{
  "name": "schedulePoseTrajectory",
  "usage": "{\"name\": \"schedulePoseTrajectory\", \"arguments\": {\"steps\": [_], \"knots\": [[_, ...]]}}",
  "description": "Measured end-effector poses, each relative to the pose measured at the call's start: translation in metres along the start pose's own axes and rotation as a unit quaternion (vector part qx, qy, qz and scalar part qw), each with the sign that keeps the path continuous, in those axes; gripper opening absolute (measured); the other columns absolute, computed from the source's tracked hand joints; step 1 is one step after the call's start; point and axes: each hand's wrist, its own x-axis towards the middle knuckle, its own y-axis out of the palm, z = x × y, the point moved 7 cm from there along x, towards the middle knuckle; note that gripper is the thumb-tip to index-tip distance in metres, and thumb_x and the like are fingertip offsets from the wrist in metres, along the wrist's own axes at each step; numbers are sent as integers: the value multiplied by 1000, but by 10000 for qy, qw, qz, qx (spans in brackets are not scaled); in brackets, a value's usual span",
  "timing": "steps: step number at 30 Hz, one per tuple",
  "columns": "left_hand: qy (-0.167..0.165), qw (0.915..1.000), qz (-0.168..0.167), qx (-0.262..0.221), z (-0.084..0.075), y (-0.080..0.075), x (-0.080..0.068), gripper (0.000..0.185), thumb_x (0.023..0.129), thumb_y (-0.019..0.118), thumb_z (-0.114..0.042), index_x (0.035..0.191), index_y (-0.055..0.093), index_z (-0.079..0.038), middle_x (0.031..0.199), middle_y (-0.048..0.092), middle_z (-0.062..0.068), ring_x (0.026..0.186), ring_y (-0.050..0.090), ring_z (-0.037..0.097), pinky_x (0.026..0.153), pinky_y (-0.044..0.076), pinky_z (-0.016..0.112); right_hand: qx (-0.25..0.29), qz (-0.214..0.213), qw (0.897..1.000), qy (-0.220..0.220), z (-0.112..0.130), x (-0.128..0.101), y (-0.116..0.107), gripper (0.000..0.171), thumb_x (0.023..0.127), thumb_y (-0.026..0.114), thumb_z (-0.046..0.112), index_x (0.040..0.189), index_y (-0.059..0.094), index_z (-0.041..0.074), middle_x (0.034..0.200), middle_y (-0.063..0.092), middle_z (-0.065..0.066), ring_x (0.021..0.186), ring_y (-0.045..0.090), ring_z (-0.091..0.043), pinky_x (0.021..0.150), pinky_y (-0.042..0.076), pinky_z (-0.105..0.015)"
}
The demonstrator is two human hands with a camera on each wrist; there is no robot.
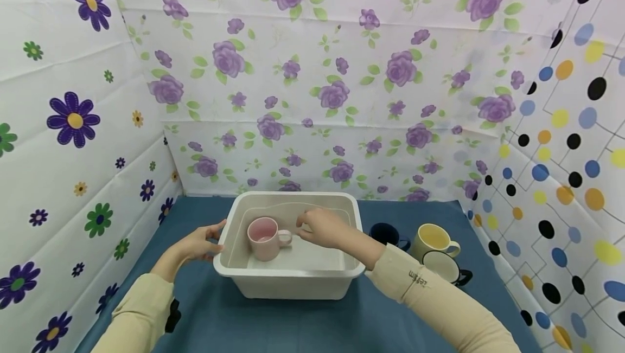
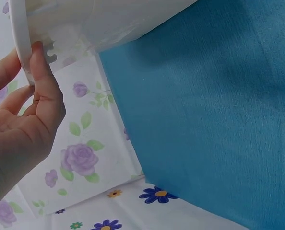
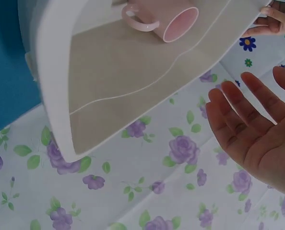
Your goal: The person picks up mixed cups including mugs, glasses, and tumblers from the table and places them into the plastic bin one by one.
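Observation:
A white plastic basin stands on the blue table, with shallow water in it. A pink mug stands upright inside, its handle pointing right. My right hand hovers over the basin just right of the mug's handle, fingers relaxed and holding nothing; the right wrist view shows its open palm apart from the pink mug. My left hand rests against the basin's left rim, and in the left wrist view its thumb touches the rim of the basin.
Right of the basin stand a dark blue mug, a yellow mug and a white mug with a black rim and handle. Patterned walls close in the table at the left, back and right. Blue cloth lies in front of the basin.

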Motion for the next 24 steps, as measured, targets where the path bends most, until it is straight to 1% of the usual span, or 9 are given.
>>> {"name": "schedulePoseTrajectory", "arguments": {"steps": [2,8,12,15,20,24], "knots": [[-26,10000,-15,-7,1,0,0,77,92,55,-2,149,4,0,116,47,27,101,56,28,81,54,45,114,-29,9999,-13,-1,-4,-1,22,92,60,22,103,70,6,102,69,-8,91,64,-20,78,52,-32],[-29,10000,-34,7,1,0,-1,77,92,56,-3,150,4,-1,116,47,26,102,56,29,82,54,47,386,-28,9992,-105,-4,-16,-5,20,93,59,19,105,67,6,104,69,-9,96,65,-23,79,53,-33],[13,10000,-12,5,1,1,-1,78,92,56,-4,150,4,-1,116,47,26,103,55,29,83,53,47,357,-61,9991,-204,-6,-24,-5,17,92,60,17,105,67,7,103,69,-8,94,65,-21,78,53,-31],[13,10000,-32,-53,2,1,-1,77,92,56,-3,150,4,-1,114,48,25,102,56,29,82,54,47,277,-131,9992,-254,-7,-29,-4,18,91,62,18,105,66,8,102,68,-8,92,65,-20,76,53,-30],[11,10000,-67,12,3,-2,-2,77,93,56,-4,150,4,0,113,48,24,99,56,27,81,54,46,110,-212,9997,-114,-14,-36,1,25,89,65,28,106,65,10,103,67,-6,91,64,-19,74,53,-30],[17,10000,-28,7,3,-1,-1,77,93,56,-5,150,4,-1,114,48,25,100,55,27,81,54,46,53,-330,9994,8,-22,-44,2,25,89,64,31,106,66,11,103,68,-5,91,65,-18,74,53,-30]]}}
